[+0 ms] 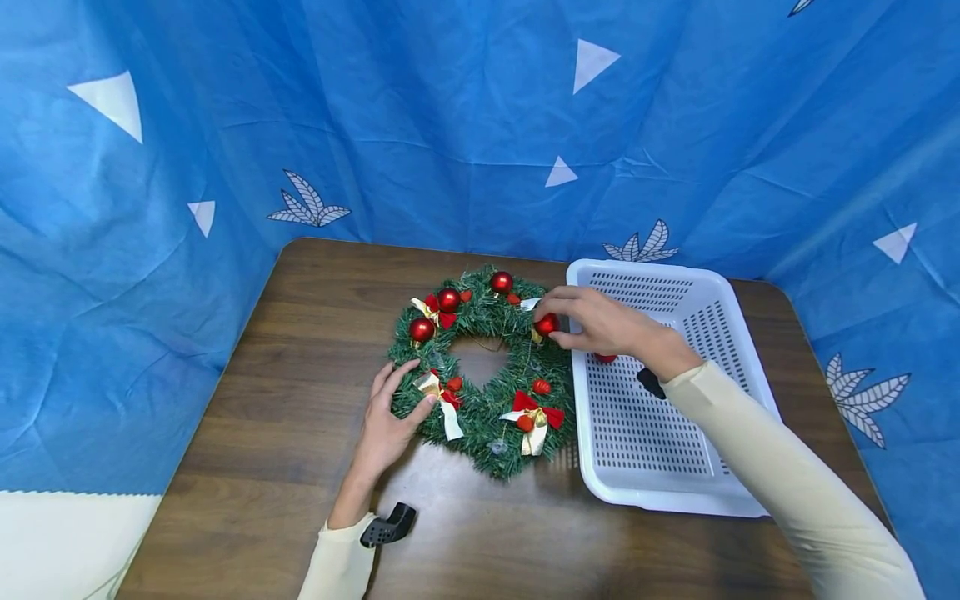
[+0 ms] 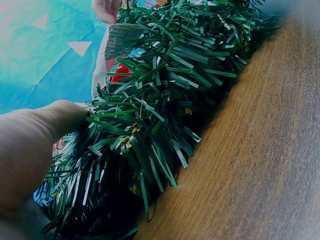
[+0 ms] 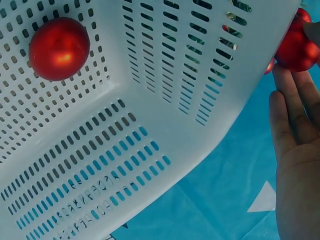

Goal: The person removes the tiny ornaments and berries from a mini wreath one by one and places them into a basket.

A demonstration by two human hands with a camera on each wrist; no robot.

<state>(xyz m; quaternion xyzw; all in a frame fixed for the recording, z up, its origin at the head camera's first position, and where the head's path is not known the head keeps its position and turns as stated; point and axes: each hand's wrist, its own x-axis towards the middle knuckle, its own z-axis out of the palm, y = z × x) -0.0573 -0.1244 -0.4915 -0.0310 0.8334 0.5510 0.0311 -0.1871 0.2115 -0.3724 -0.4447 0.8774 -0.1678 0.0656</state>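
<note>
A green Christmas wreath (image 1: 480,433) with bows, berries and shiny balls lies flat on the table. On its left side my left hand (image 1: 386,425) grips the greenery between thumb and fingers; the left wrist view shows the thumb (image 2: 60,117) against the needles. At the wreath's upper right edge, my right hand (image 1: 600,321) pinches a red ball ornament (image 1: 547,325) with thumb and fingertips. The same ball (image 3: 297,47) appears at the right of the right wrist view, beside the basket's rim. Whether it is fastened to the wreath is hidden.
A white slotted basket (image 1: 588,450) stands right of the wreath, close against it. Another red ball (image 3: 59,48) lies inside, mostly covered by my right hand in the head view. Blue printed cloth (image 1: 450,125) hangs behind the wooden table (image 1: 270,417).
</note>
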